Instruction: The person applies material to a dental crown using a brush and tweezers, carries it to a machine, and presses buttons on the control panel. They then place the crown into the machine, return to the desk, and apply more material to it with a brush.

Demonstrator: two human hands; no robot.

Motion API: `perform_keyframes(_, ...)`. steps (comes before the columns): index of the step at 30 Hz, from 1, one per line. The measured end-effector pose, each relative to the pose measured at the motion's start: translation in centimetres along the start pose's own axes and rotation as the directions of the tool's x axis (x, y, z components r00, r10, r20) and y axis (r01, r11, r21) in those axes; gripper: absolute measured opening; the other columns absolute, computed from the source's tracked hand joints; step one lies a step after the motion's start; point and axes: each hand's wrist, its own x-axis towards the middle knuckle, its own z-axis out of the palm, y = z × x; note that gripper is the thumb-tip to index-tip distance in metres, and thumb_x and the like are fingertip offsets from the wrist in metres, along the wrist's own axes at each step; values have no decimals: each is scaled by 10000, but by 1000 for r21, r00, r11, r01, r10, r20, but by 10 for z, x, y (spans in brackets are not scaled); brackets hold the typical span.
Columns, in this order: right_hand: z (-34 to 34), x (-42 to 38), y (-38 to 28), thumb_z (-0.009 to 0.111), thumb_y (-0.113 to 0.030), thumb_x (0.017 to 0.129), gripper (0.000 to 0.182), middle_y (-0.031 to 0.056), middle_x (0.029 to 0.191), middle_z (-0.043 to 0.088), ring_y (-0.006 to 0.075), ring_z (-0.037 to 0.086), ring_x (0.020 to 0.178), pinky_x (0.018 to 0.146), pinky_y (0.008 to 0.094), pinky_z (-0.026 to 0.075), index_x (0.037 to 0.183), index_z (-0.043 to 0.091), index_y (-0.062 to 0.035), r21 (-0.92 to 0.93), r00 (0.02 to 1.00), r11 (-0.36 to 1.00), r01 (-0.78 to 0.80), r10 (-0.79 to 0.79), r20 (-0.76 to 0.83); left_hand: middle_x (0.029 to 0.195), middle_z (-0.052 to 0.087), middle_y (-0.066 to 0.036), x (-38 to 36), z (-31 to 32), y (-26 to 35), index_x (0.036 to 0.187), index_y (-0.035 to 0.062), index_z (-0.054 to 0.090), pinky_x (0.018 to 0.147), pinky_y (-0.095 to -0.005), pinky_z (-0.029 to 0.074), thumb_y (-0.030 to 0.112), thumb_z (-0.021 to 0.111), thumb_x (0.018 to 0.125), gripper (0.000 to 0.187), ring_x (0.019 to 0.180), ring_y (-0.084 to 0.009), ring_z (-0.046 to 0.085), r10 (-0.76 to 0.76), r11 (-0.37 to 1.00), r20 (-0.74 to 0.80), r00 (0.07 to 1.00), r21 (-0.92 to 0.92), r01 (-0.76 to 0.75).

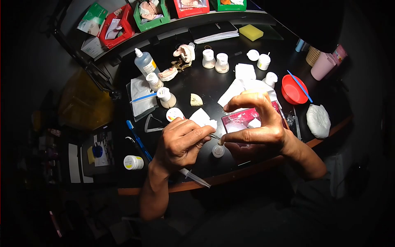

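My left hand (183,142) is closed in a pinch, its fingertips around a thin metal instrument (214,136) that points right. Its tip comes close to the thumb of my right hand (261,123). That hand is curved like a C, with thumb and index finger wide apart and a gap between them. Just below the right thumb stands a small clear-white pot (218,151). Crumpled white tissue (203,118) lies beyond the left fingertips, beside a round labelled lid (175,115). Behind the right hand is a pink-red glossy pad (234,120), partly hidden.
A plastic syringe (195,178) lies by the front table edge (230,178). Bottles (166,98), a dental cast (186,52) and a cast piece (196,99) stand farther back. To the right are a red bowl (293,90) and white padding (318,120); a white jar (133,162) stands left.
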Motion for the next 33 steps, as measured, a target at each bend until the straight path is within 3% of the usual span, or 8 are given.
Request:
perform_keyframes(9,-3,5,-2,891,-124,682,221,159,1214,649,285,649,1065,906,412,483,875,785,-125,-32,998,999,6,-4,58,703,621,-58,-1,1,1,1003,42,747,585,-357,407,40,779,839,167,625,-219,612,-44,999,17,999,-25,45)
perform_keyframes(14,2,2,0,887,-111,629,256,160,1189,654,295,645,1077,906,420,486,856,771,-107,-9,998,1000,-27,27,58,713,655,-89,-2,1,1,993,29,746,569,-358,457,40,758,870,124,621,-242,650,-103,990,73,992,-92,109)
perform_keyframes(21,1,9,4,853,-98,547,278,159,1166,653,304,641,1063,880,415,506,811,769,-81,108,982,980,-168,157,102,754,703,-133,-8,7,3,1008,2,738,586,-324,532,65,719,938,96,628,-247,692,-208,950,79,975,-220,220)
perform_keyframes(27,2,3,14,864,-149,541,252,152,1185,666,286,633,1081,852,402,512,768,773,-87,128,968,965,-230,214,132,767,718,-177,-2,-8,13,1025,-27,669,592,-351,544,51,691,940,118,650,-261,729,-366,891,219,905,-198,408)
perform_keyframes(30,1,2,16,864,-151,539,251,142,1190,666,280,632,1079,844,398,507,766,775,-91,147,965,960,-240,220,141,749,706,-177,-5,-2,10,1003,-32,644,591,-364,541,35,683,938,101,653,-285,729,-330,885,173,928,-285,368)
perform_keyframes(33,0,1,16,866,-156,538,246,138,1201,666,276,629,1079,841,393,503,760,778,-98,141,961,956,-256,235,150,852,761,-123,-8,-3,8,1066,-3,686,664,-308,572,69,684,961,128,809,-228,780,-342,881,218,914,-263,393)
